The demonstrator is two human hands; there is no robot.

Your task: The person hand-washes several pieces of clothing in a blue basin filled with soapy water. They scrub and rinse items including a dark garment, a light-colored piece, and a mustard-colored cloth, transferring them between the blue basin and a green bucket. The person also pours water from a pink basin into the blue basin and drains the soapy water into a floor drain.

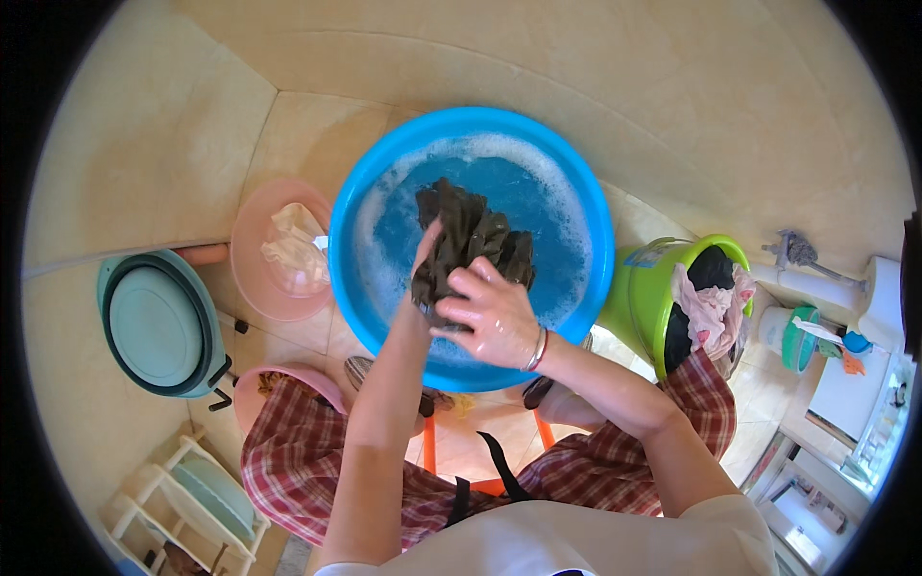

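A dark, wet, bunched-up garment (471, 240) is held over a big round blue basin (595, 240) of soapy water. My left hand (428, 252) grips the garment from its left side, and the cloth hides most of those fingers. On the near side, my right hand (492, 315) has its fingers curled against the same cloth, wet and with a bracelet at the wrist. White foam (523, 158) rings the water along the basin's wall. What kind of garment it is cannot be made out.
Left of the basin stands a pink basin (252, 216) with pale cloth (293, 240) in it. A folding teal basin (154, 317) leans farther left. At right, a green bucket (639, 298) holds pink and black clothes (711, 298). Tiled walls rise behind.
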